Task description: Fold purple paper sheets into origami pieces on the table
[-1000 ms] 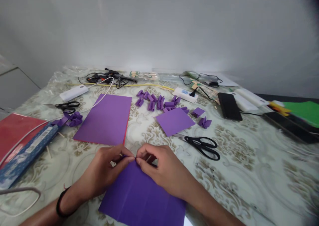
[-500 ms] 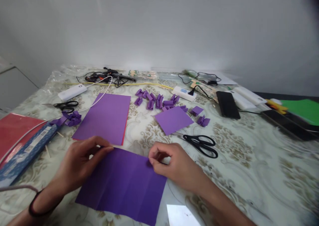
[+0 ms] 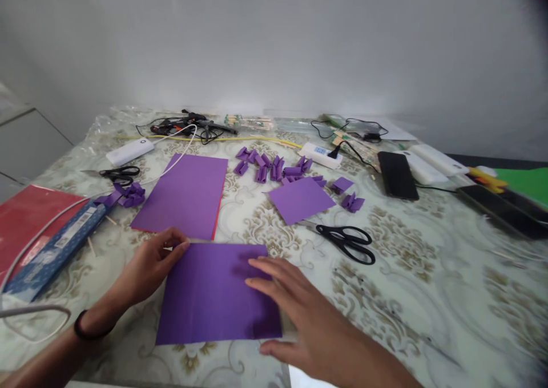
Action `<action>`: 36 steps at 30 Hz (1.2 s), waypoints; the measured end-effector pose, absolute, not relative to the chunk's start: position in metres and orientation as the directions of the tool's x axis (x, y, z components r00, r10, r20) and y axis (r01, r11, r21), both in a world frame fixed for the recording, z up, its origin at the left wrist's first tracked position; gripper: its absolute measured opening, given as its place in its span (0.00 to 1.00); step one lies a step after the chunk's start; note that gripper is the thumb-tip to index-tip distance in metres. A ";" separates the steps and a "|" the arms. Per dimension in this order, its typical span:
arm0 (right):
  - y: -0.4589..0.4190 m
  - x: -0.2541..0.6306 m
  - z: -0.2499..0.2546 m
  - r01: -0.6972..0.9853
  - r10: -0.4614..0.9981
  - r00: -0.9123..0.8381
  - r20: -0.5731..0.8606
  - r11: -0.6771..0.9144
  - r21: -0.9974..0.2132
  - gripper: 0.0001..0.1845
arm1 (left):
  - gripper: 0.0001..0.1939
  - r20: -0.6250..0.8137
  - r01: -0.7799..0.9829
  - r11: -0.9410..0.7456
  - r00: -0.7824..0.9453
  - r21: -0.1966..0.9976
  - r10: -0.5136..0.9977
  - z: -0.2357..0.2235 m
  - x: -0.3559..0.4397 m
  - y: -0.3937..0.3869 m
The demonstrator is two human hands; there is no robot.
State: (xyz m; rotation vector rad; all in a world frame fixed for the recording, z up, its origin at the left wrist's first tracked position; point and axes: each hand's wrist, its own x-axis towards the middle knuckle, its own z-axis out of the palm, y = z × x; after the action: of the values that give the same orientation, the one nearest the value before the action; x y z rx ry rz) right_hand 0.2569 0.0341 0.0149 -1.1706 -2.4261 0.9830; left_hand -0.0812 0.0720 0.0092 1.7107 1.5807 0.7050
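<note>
A dark purple sheet of paper point(image 3: 214, 296) with faint parallel creases lies in front of me on the patterned tablecloth. At its top left corner my left hand point(image 3: 156, 259) pinches the edge between thumb and fingers. Over its right side hovers my right hand point(image 3: 295, 305), fingers spread and thumb apart near the lower right corner; it casts a shadow on the paper. Just beyond lies a stack of larger purple sheets point(image 3: 184, 194) with a red edge showing beneath. A smaller purple square point(image 3: 302, 199) rests further right, beside black-handled scissors point(image 3: 346, 242).
Several folded purple paper pieces point(image 3: 274, 166) sit at the back middle. A second pair of scissors point(image 3: 120, 174), a white power bank point(image 3: 130, 152) and a blue packet point(image 3: 57, 251) are on the left. A power strip point(image 3: 321, 155), a phone point(image 3: 397, 175) and cables stand toward the right.
The purple sheet has turned slightly and now lies flatter and squarer to me. My right hand has let go of its top edge, opened and moved down over its right side.
</note>
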 end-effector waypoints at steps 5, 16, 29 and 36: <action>0.013 0.241 -0.006 0.596 0.659 -0.748 -0.072 0.621 -0.509 0.43 | 0.17 -0.128 0.631 -0.049 0.232 0.774 0.964 0.012 -0.085 0.077; 0.001 0.254 0.011 0.520 0.721 -0.508 0.471 0.693 -0.499 0.13 | 0.22 -0.157 0.612 -0.152 0.421 0.776 0.893 0.029 -0.099 0.088; 0.092 0.272 0.047 0.354 0.995 -0.077 0.058 0.082 -0.932 0.16 | 0.18 -0.028 0.321 -0.126 0.435 0.939 0.900 0.031 -0.060 0.108; 0.121 0.282 -0.005 0.287 0.986 -0.146 -0.080 -0.035 -0.957 0.20 | 0.12 -0.084 0.192 0.005 0.410 0.981 0.908 -0.004 -0.063 0.133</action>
State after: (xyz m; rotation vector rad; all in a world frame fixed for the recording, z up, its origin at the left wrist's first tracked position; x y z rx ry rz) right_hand 0.2816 0.1215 -0.0047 -1.3873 -1.5132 1.2207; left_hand -0.0633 0.1328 -0.0036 1.4822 1.0339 0.7584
